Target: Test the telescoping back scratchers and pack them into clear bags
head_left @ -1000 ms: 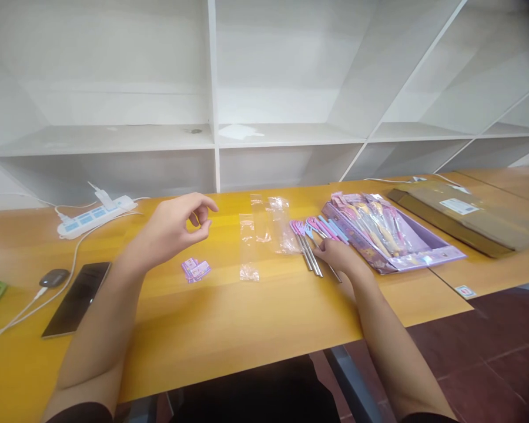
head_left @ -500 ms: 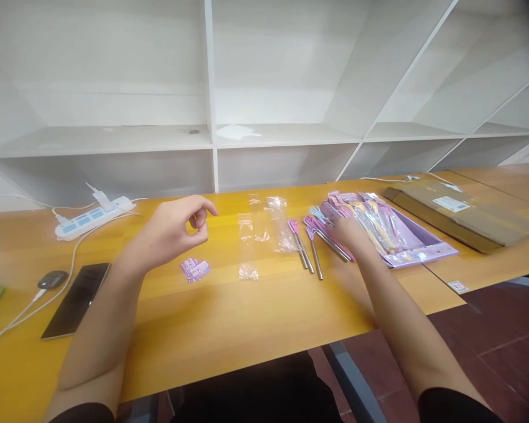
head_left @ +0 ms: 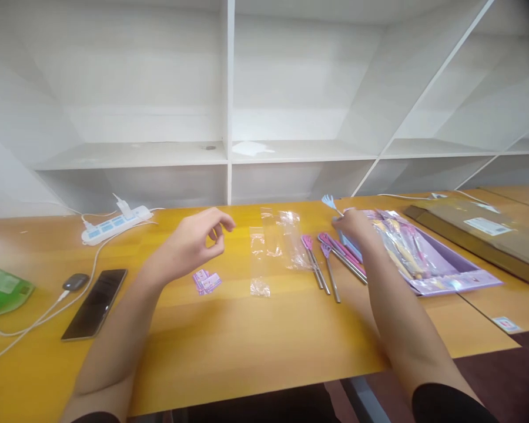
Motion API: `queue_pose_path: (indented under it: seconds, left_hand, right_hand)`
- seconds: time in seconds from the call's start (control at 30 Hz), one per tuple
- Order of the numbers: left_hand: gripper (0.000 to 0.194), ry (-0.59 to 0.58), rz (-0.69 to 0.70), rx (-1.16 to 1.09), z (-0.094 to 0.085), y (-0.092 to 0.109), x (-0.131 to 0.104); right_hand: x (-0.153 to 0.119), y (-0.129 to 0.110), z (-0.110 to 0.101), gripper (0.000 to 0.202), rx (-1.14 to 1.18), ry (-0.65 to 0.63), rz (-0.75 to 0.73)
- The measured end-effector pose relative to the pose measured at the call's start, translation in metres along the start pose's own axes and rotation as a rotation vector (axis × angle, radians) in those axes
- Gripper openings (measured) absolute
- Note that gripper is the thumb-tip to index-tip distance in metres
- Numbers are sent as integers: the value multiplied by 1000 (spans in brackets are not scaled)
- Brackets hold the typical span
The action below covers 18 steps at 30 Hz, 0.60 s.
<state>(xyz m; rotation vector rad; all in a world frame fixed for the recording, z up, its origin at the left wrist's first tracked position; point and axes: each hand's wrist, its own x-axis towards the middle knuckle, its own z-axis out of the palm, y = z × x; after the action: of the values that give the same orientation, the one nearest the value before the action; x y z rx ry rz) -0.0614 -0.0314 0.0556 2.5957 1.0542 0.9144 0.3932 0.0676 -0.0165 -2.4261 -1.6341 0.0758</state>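
Note:
My right hand [head_left: 357, 228] is closed round a back scratcher with a light blue, hand-shaped head [head_left: 329, 201] that sticks up past my fingers. Most of its handle is hidden by the hand. Just below lie several back scratchers [head_left: 330, 273] with pink and purple heads and metal rods. My left hand [head_left: 198, 242] hovers over the table, fingers loosely curled, thumb apart from them, holding nothing. Small purple printed cards [head_left: 207, 282] lie beneath it. Between my hands, clear plastic bags [head_left: 260, 261] are spread flat on the wood.
A purple display box [head_left: 449, 261] with wrapped items stands on the right, beside a flat cardboard box [head_left: 476, 235]. Toward the left are a phone [head_left: 94, 304], a power strip [head_left: 119, 224], white cables and a green packet [head_left: 4, 291]. White shelving [head_left: 229, 117] rises behind the table.
My right hand has lifted the blue back scratcher up from beside the others. My left hand keeps its curled pose. The camera view has shifted, so everything appears lower and mostly further right.

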Motion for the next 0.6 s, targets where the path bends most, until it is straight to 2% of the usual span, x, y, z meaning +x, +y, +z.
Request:
queue_pose_path:
  seconds: [0.07,0.17,0.2,0.23,0.3,0.37,0.43,0.47,0.6]
  left_hand:
    - [25,-56,-60,-34,6,0,2]
    - [29,-95,-155,-75,18,-3,5]
    - [36,-96,-170,-91,23,-4,6]
    - [42,-95,-174,-115,26,-4,7]
    - [50,-89,-157,-196,31,-3,10]
    - [44,-81,-137,-266,34,1,11]
    - [31,-76,-135,-307,34,5,11]
    - [32,-74,-143,-318,34,7,11]
    - [37,-48,-146,-274,31,14,9]
  right_hand:
    - [-12,-19,-21,30,116,-22,-58]
    - [-47,-61,-45,36,327,-10,-224]
    - [-63,-77,-50,38,422,-11,-304]
    - [-79,-94,-54,37,618,-26,-434]
    - [-112,-126,-57,36,947,-137,-644]
    - [-139,-150,-57,32,1114,-263,-783]
    - [-155,-164,-56,29,1160,-346,-863]
    - [-159,-166,-54,29,1175,-370,-885]
    - [-150,-157,-48,37,1339,-352,-879]
